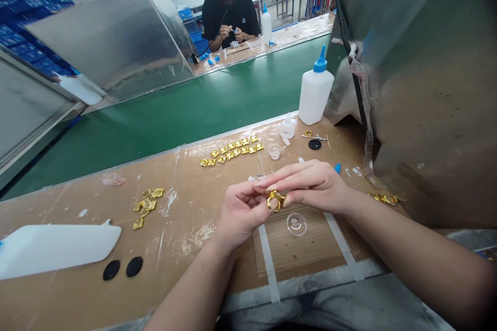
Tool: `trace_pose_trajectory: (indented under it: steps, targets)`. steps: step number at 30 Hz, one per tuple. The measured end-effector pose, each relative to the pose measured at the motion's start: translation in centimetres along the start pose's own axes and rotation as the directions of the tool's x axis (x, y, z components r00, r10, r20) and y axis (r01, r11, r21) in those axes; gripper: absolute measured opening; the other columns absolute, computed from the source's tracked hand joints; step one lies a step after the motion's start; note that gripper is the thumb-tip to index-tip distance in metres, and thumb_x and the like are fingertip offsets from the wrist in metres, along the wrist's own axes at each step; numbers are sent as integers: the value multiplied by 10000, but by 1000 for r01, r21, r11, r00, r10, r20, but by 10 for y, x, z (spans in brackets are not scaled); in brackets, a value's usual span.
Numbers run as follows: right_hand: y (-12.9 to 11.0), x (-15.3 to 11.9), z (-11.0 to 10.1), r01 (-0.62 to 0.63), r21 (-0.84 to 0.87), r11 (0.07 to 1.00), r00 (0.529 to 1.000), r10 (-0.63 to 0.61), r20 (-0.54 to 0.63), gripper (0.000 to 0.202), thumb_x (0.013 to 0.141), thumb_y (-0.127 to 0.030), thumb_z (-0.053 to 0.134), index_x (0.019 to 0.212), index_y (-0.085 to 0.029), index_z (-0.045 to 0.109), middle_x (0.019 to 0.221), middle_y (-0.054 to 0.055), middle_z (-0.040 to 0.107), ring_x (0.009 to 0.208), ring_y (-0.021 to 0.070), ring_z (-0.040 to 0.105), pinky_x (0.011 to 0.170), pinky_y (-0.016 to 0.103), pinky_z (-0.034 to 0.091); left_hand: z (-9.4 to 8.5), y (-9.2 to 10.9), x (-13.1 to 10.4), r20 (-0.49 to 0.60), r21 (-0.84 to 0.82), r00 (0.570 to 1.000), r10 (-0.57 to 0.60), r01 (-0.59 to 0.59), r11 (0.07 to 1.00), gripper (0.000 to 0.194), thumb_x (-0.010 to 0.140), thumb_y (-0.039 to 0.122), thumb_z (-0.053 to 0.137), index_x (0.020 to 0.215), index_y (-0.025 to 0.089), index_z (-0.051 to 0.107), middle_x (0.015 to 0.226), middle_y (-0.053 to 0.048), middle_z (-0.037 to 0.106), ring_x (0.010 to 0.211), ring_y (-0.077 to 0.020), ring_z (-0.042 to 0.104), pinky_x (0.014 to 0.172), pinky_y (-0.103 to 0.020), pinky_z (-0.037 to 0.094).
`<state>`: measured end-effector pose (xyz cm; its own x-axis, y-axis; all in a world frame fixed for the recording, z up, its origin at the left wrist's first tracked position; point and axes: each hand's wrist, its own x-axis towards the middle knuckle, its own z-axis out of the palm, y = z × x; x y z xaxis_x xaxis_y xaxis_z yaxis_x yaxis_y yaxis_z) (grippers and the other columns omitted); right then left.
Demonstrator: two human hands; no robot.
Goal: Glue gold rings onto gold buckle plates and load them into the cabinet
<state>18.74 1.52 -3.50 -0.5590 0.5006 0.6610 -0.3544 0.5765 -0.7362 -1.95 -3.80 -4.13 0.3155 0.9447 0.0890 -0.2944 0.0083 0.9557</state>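
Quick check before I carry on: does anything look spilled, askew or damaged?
Whitish spots mark the brown tabletop, perhaps from spills. Crumpled, stained plastic hangs along the black cable at right, looking tattered.

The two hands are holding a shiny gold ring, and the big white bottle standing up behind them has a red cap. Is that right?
Not quite: the head view shows that the cap on the big white bottle is blue, not red. The left hand and right hand do hold a shiny gold ring.
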Motion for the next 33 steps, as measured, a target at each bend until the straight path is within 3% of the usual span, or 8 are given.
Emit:
trace_pose_trajectory:
  steps: [20,33]
  targets:
    - [0,1,0,10,11,1000,1000,-10,-8,390,958,-189,754,1329,-307,724,1326,75,752,1209,182,738,1039,317,616,1,2,0,-10,-11,1000,-5,5,1000,143,780,210,903,874,154,812,794,-32,640,617,-64,437,542,-167,353]
    - [3,0,-1,2,6,1000,1000,-2,-11,390,959,-178,751,1324,-312,726,1326,70,753,1203,174,738,1024,319,622,5,7,2,-52,-9,998,-40,40,999,162,763,247,925,832,156,811,651,9,578,506,-39,356,464,-162,312]
